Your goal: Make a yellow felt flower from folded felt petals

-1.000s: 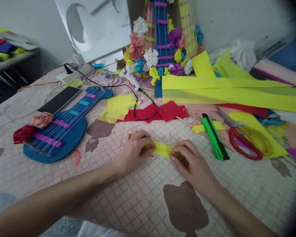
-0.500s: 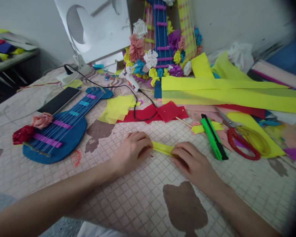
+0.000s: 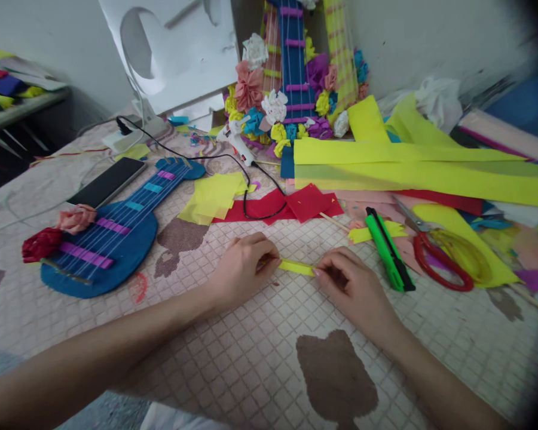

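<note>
A narrow yellow paper strip (image 3: pixel 296 267) stretches between my two hands, just over the patterned tablecloth. My left hand (image 3: pixel 246 269) pinches its left end, thumb and fingers closed together. At the other end, my right hand (image 3: pixel 352 286) grips the strip between thumb and forefinger, the remaining fingers curled. Both strip ends are hidden inside the fingers. Beyond the hands lie red paper pieces (image 3: pixel 309 203) and a stack of thin yellow paper squares (image 3: pixel 213 197).
On the left rest a blue paper guitar (image 3: pixel 116 239) with paper roses and a black phone (image 3: pixel 107 181). A green cutter (image 3: pixel 389 251) and red-handled scissors (image 3: pixel 442 257) lie right. Behind are a white glue gun (image 3: pixel 237 142) with its cord and long yellow paper sheets (image 3: pixel 407 173).
The strip looks narrower now. My fingers have shifted their pinch on both ends, and the right hand has tilted slightly upward. Everything else stays put.
</note>
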The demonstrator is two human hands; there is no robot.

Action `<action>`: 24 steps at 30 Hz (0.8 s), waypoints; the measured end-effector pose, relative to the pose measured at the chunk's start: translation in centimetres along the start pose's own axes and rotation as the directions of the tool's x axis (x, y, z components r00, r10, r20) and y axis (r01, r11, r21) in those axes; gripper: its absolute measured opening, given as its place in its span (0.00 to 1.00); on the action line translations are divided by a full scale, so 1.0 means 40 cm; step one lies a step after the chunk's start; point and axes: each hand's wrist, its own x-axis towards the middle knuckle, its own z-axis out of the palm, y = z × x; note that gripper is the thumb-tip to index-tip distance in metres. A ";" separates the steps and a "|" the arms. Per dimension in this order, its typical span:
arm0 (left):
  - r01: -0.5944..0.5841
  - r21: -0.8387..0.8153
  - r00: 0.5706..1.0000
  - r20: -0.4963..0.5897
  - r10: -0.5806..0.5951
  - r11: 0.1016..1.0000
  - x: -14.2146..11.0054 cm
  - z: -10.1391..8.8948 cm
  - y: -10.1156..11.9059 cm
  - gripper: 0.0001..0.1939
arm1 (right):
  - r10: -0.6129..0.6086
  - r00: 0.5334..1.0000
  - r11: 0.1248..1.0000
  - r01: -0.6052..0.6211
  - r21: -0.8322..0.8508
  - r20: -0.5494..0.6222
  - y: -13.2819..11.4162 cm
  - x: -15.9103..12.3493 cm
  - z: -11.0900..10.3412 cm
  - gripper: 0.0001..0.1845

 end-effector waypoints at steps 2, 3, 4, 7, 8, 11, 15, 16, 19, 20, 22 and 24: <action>0.013 0.012 1.000 0.009 -0.014 1.000 0.005 -0.001 0.002 0.05 | 0.020 1.000 1.000 -0.020 -0.018 0.002 0.000 0.005 0.002 0.05; 0.020 0.019 1.000 0.011 -0.020 1.000 0.008 -0.001 0.003 0.05 | 0.025 1.000 0.999 -0.025 -0.028 0.001 -0.001 0.007 0.003 0.05; 0.026 0.027 1.000 0.011 -0.026 0.999 0.011 -0.001 0.002 0.04 | 0.028 1.000 0.999 -0.028 -0.037 -0.002 -0.001 0.009 0.004 0.05; 0.030 0.069 1.000 0.007 -0.030 0.997 0.016 0.002 -0.001 0.03 | 0.037 0.999 0.998 -0.038 -0.060 -0.011 -0.002 0.013 0.006 0.05; 0.025 0.083 1.000 0.002 -0.025 0.996 0.017 0.003 -0.003 0.03 | 0.038 0.999 0.997 -0.039 -0.068 -0.013 -0.001 0.013 0.007 0.05; 0.013 0.113 1.000 -0.007 -0.013 0.993 0.017 0.004 -0.005 0.03 | 0.041 0.999 0.995 -0.041 -0.087 -0.003 0.001 0.013 0.007 0.05; 0.023 0.122 1.000 0.000 -0.024 0.992 0.014 0.003 -0.005 0.02 | 0.058 0.998 0.994 -0.057 -0.094 0.006 0.001 0.013 0.007 0.04; 0.024 0.122 1.000 -0.001 -0.025 0.992 0.014 0.003 -0.006 0.02 | 0.061 0.998 0.993 -0.060 -0.097 0.008 0.000 0.014 0.007 0.05; 0.020 0.125 1.000 -0.004 -0.019 0.992 0.013 0.004 -0.008 0.02 | 0.062 0.998 0.993 -0.060 -0.101 0.018 -0.003 0.016 0.005 0.05; 0.017 0.122 1.000 -0.002 -0.017 0.992 0.013 0.004 -0.008 0.02 | 0.059 0.998 0.993 -0.056 -0.100 0.023 -0.003 0.017 0.004 0.05; 0.020 0.108 1.000 0.008 -0.021 0.994 0.014 0.004 -0.009 0.02 | 0.051 0.998 0.994 -0.048 -0.096 0.036 -0.003 0.019 0.003 0.04; 0.029 0.083 1.000 0.011 -0.030 0.996 0.014 0.004 -0.010 0.02 | 0.045 0.998 0.995 -0.040 -0.094 0.047 -0.001 0.019 0.001 0.05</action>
